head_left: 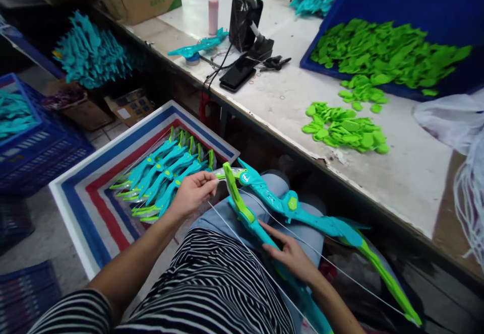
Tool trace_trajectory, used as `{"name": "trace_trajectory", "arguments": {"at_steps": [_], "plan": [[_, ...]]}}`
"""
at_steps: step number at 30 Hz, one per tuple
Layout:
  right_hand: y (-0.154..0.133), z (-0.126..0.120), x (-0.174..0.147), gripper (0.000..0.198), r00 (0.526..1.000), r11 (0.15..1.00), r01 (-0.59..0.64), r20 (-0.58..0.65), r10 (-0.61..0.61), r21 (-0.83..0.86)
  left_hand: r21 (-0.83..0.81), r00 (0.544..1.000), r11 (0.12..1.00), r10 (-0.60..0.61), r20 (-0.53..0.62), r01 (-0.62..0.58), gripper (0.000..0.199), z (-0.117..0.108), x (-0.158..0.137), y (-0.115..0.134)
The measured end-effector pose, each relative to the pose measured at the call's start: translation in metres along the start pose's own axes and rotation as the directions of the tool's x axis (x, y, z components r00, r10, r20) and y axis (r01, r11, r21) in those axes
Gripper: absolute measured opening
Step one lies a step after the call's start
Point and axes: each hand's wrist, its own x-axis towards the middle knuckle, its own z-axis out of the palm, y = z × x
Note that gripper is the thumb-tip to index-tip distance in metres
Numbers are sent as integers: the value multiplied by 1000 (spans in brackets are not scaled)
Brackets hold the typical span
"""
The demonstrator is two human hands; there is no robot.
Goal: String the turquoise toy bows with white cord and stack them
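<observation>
Across my lap lie two turquoise toy bows with lime-green limb ends. The nearer toy bow [259, 233] is in my right hand [293, 256], whose fingers wrap its turquoise body below the green limb. Beside that limb's tip, my left hand [196, 190] is closed in a pinch on the white bowstring [242, 245], which runs slack-free down toward the lower right. The farther toy bow [293, 204] rests over my knees, with a green button at its middle and its own string attached at the lower green end. Its upper green limb passes behind my left fingers.
Several finished-looking bows lie in a striped tray [108, 213] at left. On the table [280, 107] are loose green pieces [348, 127], a tilted blue bin [423, 1], a phone [238, 72] and a small fan [245, 21]. White strings [469, 188] hang at right.
</observation>
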Motion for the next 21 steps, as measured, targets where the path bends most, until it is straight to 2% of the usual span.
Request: {"name": "trace_trajectory", "arguments": {"at_steps": [3,6,16,21], "plan": [[3,0,1,62,999,999,-39,11,39,-9,25,1000,1000,16,-13,-16,37,2,8,3],[2,0,2,62,1000,1000,-6,-4,6,5,32,998,998,49,-26,-48,32,5,13,5],[2,0,4,67,1000,1000,6,-6,-6,7,139,965,964,241,-102,-226,20,13,12,-7],[-2,2,1,64,1000,1000,5,-15,-5,1,96,959,963,263,-108,-254,22,18,11,-8]]}}
